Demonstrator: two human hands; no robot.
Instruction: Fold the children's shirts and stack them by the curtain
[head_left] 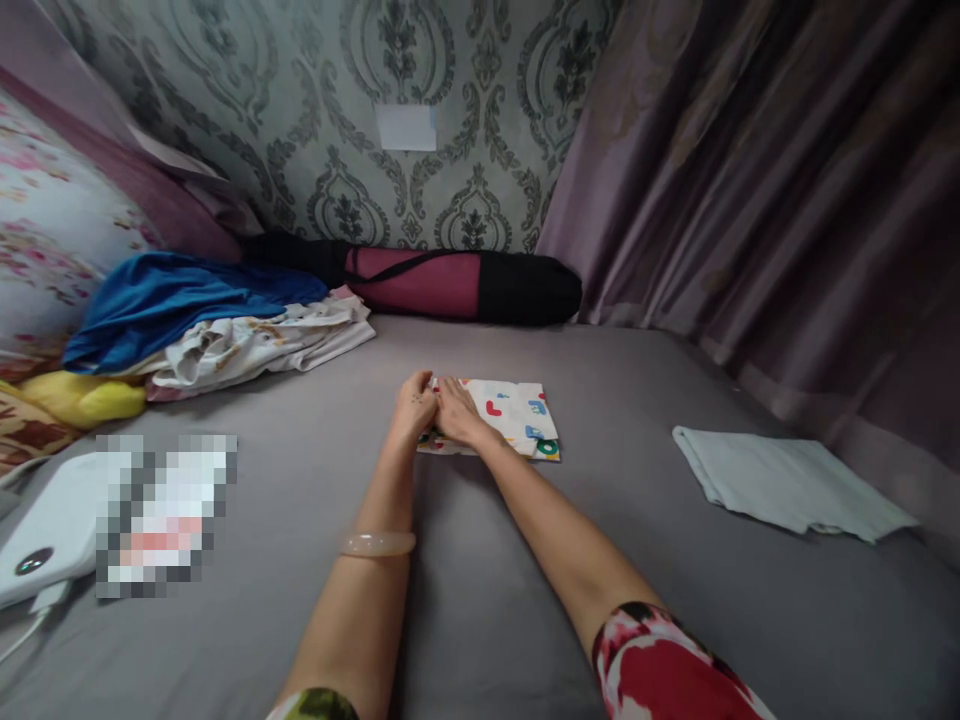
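A folded white cloth [510,405] with colourful printed shapes lies on the grey bed sheet in front of me. My left hand [415,407] is at the cloth's left edge, its fingers curled in around that edge and partly hidden by the other hand. Flat across the left part of the cloth lies my right hand [459,413], fingers stretched forward and touching the left hand. A layer with a green ring print shows under the near right corner. On my left wrist is a pale bangle [379,544].
A folded pale green cloth [787,482] lies at the right. Blue fabric [187,300] and crumpled white clothes [262,340] are heaped at the back left, beside a long maroon and black bag [427,285]. A white power bank [60,520] with a cable lies at the left.
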